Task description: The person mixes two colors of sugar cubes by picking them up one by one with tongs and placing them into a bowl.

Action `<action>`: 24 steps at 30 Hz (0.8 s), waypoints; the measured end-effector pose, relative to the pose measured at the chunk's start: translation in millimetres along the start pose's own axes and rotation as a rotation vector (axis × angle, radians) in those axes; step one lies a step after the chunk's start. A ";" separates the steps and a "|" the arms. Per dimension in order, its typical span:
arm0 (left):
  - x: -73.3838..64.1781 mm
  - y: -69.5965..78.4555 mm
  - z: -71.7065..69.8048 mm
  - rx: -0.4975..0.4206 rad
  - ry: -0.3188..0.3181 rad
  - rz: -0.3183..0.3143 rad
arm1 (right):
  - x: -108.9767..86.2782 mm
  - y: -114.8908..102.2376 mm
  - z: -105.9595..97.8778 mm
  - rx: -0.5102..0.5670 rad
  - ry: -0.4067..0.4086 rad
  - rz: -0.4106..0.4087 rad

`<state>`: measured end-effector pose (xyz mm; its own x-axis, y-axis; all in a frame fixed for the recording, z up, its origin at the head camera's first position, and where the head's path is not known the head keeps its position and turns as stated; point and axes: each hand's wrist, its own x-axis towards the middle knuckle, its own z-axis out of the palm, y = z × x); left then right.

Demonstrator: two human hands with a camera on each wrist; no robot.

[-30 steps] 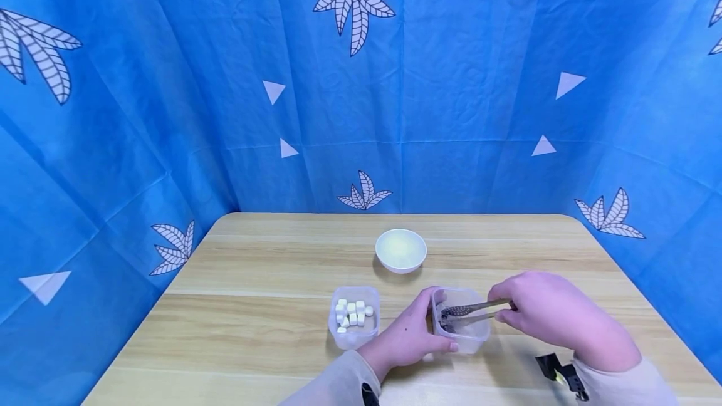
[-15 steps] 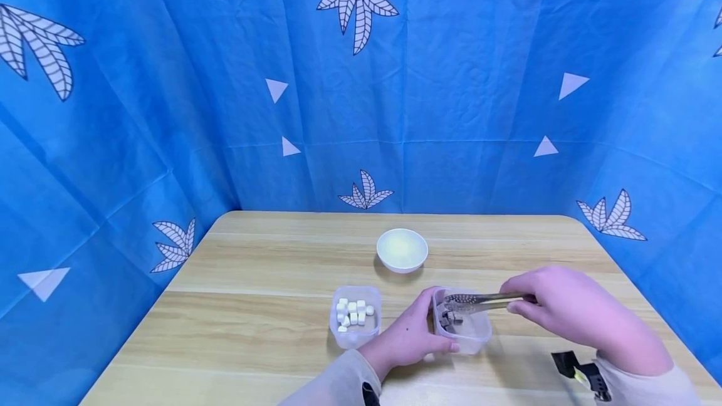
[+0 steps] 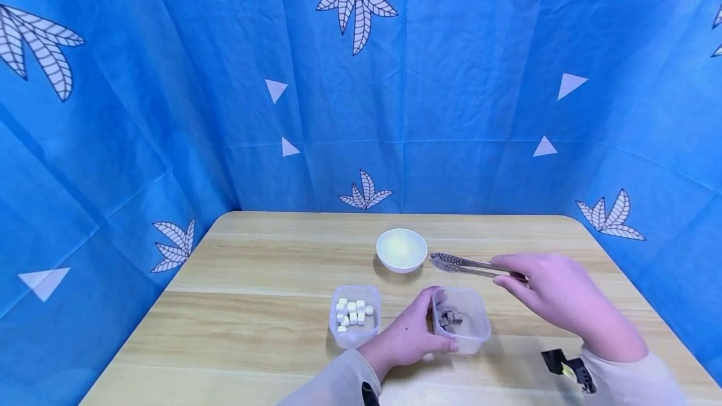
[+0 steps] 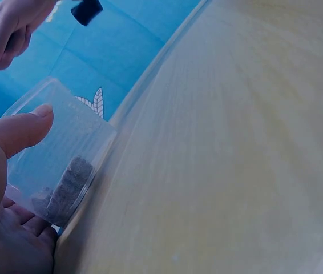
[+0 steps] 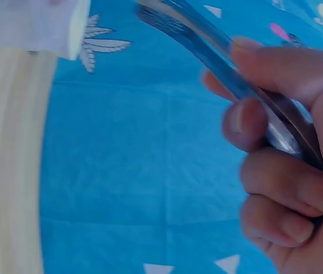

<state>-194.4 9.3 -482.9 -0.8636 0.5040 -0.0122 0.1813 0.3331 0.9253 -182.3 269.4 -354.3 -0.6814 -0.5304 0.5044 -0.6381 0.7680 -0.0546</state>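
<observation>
My left hand (image 3: 407,334) grips the side of a clear plastic container (image 3: 475,329), thumb along the near wall and fingers at the far side. Several dark grey-brown cubes (image 3: 448,317) lie in its left part; the left wrist view shows these cubes (image 4: 70,185) through the wall. Metal tongs (image 3: 465,263) are held in my right hand (image 3: 549,290) above and behind that container, their perforated tips pointing left beside the rim of a white bowl (image 3: 401,250). In the right wrist view, thumb and fingers wrap the tongs (image 5: 213,54); I cannot tell whether the tips hold a cube.
Left of my left hand stands a second clear container (image 3: 369,331) with several white cubes (image 3: 352,312). Everything sits on a light wooden table (image 3: 254,324), with a blue patterned curtain (image 3: 451,80) around its back and sides.
The tongs have come up out of the right-hand container, drawing right at first, then moving back and left toward the bowl. My left hand keeps its hold on the container.
</observation>
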 end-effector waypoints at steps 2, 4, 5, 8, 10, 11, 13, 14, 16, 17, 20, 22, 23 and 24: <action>-0.1 0.0 0.1 0.001 -0.001 0.000 | 2.0 1.1 9.1 -0.002 0.034 0.020; 0.2 -0.3 0.2 -0.009 -0.002 0.004 | 3.8 2.5 19.9 -0.011 0.067 0.039; 0.1 -0.5 0.2 -0.012 -0.002 0.007 | 4.6 3.3 25.6 -0.012 0.081 0.047; 0.0 -0.5 -0.1 -0.015 -0.004 0.016 | 6.3 6.0 43.4 -0.005 0.100 0.074; -0.2 -0.3 -0.3 -0.015 -0.005 0.017 | 6.8 8.2 54.8 0.003 0.112 0.091; -0.4 -0.2 -0.2 -0.013 -0.005 0.017 | 6.9 9.1 59.9 0.010 0.115 0.102; -0.4 -0.1 0.0 -0.014 -0.007 0.015 | 6.8 10.6 69.1 0.025 0.116 0.129; -0.4 0.0 0.1 -0.014 -0.007 0.013 | 6.7 11.1 72.9 0.029 0.116 0.142; -0.2 -0.4 0.4 -0.014 -0.008 0.011 | 6.4 11.4 79.2 0.037 0.100 0.169; 0.1 -0.5 0.5 -0.013 -0.008 0.009 | 6.1 11.5 81.6 0.042 0.089 0.181; 0.6 -0.6 0.4 -0.007 -0.002 -0.001 | 5.8 10.9 86.3 0.045 0.058 0.204; 1.0 -0.7 0.2 0.000 0.004 -0.007 | 5.9 10.1 88.1 0.048 0.041 0.217; 1.0 -0.4 0.2 0.003 0.008 -0.009 | 6.0 9.6 88.5 0.050 0.034 0.222; 1.1 -0.4 0.2 0.007 0.011 -0.010 | 6.3 9.3 89.0 0.053 0.028 0.227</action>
<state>-195.3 9.9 -483.3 -0.8706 0.4917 -0.0175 0.1756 0.3436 0.9225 -224.4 241.3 -428.3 -0.7998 -0.3354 0.4978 -0.4881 0.8462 -0.2140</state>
